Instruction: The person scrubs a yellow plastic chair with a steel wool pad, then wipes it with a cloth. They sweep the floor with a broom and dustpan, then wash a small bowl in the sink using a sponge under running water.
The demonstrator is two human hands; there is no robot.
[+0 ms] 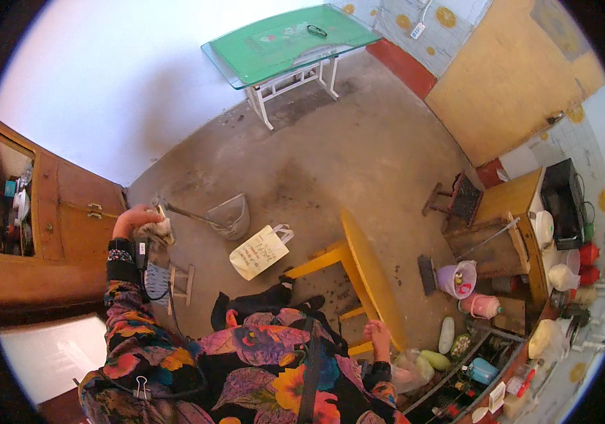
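Note:
My left hand point(141, 218) is at the left, raised in front of the wooden cabinet. Its fingers close on a crumpled grey-brown cloth point(158, 231). The long handle of a grey dustpan point(231, 217) reaches up beside those fingers; whether they touch it I cannot tell. On the lower right, my right hand point(378, 334) has curled fingers and nothing visible in them. It overlaps a yellow wooden table point(371, 270), whose round top is seen nearly edge-on. A cream tote bag point(259, 253) bearing writing lies on the floor near my feet.
A small stool point(181, 285) stands below my left hand. The wooden cabinet point(80, 199) lines the left wall. At the back is a glass-topped green table point(292, 45). Rightward are a broom point(426, 275), a purple bucket point(457, 280), vegetables point(446, 335) and a metal rack point(480, 344).

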